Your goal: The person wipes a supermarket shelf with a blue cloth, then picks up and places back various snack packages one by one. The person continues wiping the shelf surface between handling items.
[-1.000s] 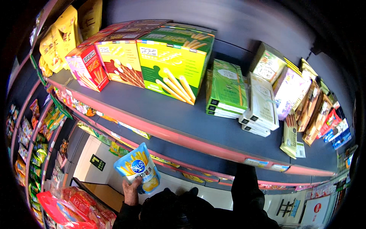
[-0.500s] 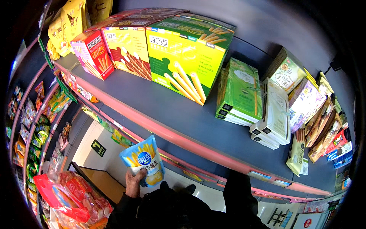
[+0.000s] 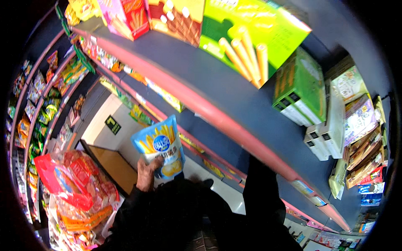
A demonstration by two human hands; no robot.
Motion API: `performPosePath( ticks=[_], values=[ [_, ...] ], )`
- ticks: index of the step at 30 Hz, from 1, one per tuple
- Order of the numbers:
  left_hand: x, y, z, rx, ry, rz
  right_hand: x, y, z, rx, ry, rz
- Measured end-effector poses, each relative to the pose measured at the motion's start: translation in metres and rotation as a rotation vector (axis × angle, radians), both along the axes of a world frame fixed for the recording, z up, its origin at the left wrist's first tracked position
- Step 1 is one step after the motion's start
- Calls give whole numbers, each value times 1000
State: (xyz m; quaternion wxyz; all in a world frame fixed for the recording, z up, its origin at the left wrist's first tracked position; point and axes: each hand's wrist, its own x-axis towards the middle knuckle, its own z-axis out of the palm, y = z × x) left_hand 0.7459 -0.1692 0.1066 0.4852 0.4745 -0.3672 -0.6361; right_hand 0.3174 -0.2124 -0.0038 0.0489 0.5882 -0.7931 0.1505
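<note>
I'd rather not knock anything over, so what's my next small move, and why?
Probably ease your black right sleeve back until the right hand shows: the sleeve runs up to the pink shelf edge, and the hand can't be seen beyond it. Your left hand grips the blue-and-white potato-fries pouch, so that one likely needs no move.
</note>
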Motion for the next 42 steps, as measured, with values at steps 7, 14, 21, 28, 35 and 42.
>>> performPosePath(
  ticks=[7,14,21,28,35,42],
  values=[
    [17,4,-10,4,-6,38,-35,-99,-8,131,65,-84],
    [34,7,-19,44,-29,60,-22,-112,-17,194,117,-73],
    [32,-7,-24,24,2,37,28,-46,-25,126,180,99],
    [20,-28,-22,20,64,-58,49,-1,-38,-36,-525,216],
    [15,-42,-24,17,92,-112,99,50,48,108,-256,502],
    [25,-54,-30,37,112,-90,37,106,55,16,-604,232]
  ],
)
